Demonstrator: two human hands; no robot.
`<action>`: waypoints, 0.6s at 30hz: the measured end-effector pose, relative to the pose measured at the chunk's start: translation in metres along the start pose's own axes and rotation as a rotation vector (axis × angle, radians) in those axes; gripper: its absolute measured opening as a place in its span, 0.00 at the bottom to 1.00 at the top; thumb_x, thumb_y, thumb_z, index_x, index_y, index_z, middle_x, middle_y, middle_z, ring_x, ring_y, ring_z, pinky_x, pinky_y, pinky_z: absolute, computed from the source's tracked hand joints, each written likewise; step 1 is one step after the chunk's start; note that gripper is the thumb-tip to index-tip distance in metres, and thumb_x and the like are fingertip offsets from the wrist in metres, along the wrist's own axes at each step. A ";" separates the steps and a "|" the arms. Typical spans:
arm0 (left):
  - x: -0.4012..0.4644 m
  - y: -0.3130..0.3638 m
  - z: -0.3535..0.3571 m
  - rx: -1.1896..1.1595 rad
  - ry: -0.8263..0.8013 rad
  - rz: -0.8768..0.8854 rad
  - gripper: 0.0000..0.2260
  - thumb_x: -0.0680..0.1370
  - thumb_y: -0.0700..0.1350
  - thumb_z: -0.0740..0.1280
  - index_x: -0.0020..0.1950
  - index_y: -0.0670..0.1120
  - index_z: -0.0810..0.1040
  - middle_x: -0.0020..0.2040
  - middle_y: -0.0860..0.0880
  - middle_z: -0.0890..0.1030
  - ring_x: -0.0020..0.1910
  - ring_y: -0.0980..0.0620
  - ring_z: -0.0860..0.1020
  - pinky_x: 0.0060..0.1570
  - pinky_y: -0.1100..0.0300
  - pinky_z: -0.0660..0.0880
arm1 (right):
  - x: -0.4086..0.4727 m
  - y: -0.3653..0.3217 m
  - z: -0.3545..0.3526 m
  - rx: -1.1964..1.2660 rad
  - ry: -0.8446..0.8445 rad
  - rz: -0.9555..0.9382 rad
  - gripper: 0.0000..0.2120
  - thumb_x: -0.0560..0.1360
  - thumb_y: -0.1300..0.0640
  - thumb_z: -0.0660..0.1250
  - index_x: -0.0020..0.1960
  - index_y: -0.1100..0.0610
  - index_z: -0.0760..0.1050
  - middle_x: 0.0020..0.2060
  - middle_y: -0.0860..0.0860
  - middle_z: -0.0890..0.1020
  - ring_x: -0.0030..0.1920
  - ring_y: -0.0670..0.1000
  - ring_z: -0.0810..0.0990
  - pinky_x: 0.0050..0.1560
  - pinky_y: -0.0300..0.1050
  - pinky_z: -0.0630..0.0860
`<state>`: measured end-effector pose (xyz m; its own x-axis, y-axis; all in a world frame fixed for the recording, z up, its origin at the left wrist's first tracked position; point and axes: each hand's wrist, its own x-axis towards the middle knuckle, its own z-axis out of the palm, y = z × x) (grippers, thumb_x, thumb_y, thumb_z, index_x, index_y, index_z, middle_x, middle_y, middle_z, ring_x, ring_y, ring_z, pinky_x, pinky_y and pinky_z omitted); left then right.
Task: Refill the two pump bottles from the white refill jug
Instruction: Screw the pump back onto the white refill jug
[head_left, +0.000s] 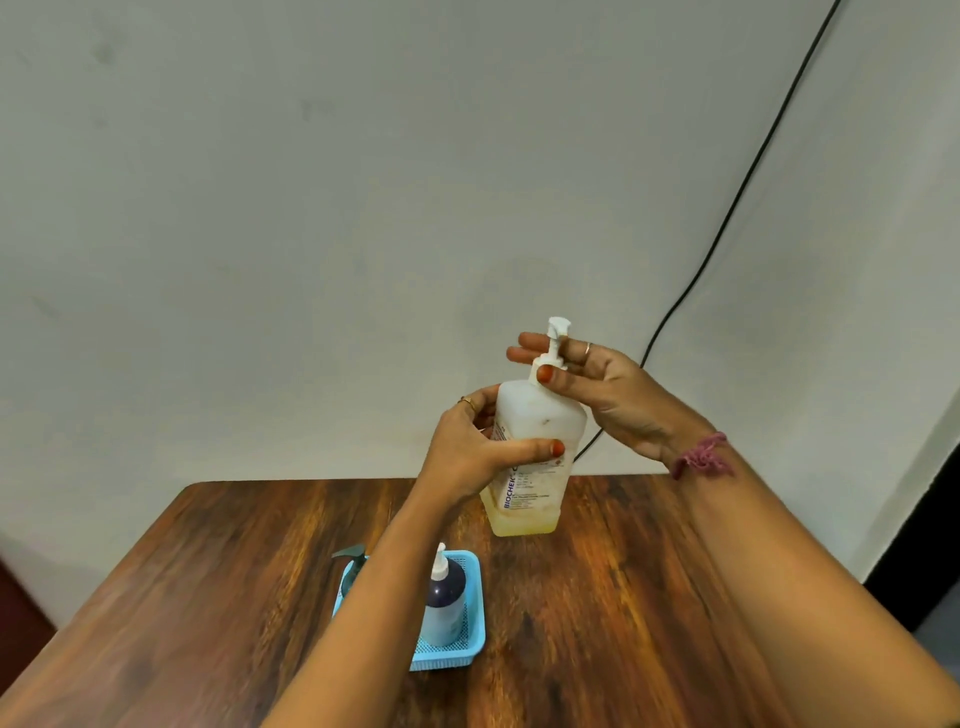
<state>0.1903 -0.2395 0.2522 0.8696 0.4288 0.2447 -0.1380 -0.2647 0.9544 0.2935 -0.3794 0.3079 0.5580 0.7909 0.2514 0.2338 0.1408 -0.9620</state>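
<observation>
In the middle of the frame, the left hand (475, 452) grips the pump bottle (535, 447). The right hand (597, 387) pinches its pump top (551, 345). I'd hold the bottle straight and twist slowly, so nothing spills.

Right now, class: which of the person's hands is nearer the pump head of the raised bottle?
Right. The right hand pinches the collar just below the pump head; the left hand grips the bottle body lower down.
</observation>
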 end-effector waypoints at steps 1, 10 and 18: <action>0.000 0.000 -0.001 -0.005 -0.014 -0.009 0.34 0.58 0.50 0.82 0.62 0.49 0.75 0.54 0.52 0.81 0.53 0.53 0.81 0.51 0.54 0.81 | 0.000 0.001 0.002 -0.017 0.000 -0.018 0.17 0.76 0.60 0.65 0.64 0.56 0.74 0.60 0.48 0.80 0.61 0.45 0.78 0.56 0.40 0.77; -0.001 -0.005 -0.001 -0.027 0.033 0.001 0.29 0.61 0.45 0.81 0.59 0.49 0.75 0.50 0.53 0.82 0.46 0.58 0.82 0.41 0.66 0.78 | 0.002 0.008 0.027 0.008 0.239 -0.071 0.10 0.72 0.62 0.71 0.53 0.56 0.80 0.51 0.51 0.84 0.52 0.48 0.83 0.49 0.41 0.80; 0.000 -0.014 0.002 -0.013 0.087 0.003 0.33 0.58 0.49 0.82 0.61 0.48 0.76 0.52 0.54 0.82 0.49 0.57 0.82 0.46 0.61 0.81 | 0.002 0.017 0.038 -0.024 0.367 -0.100 0.10 0.72 0.60 0.72 0.53 0.54 0.80 0.49 0.50 0.85 0.49 0.46 0.84 0.49 0.43 0.81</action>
<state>0.1929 -0.2380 0.2387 0.8246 0.5018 0.2611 -0.1476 -0.2548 0.9557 0.2681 -0.3524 0.2880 0.7784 0.5074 0.3697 0.3180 0.1892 -0.9290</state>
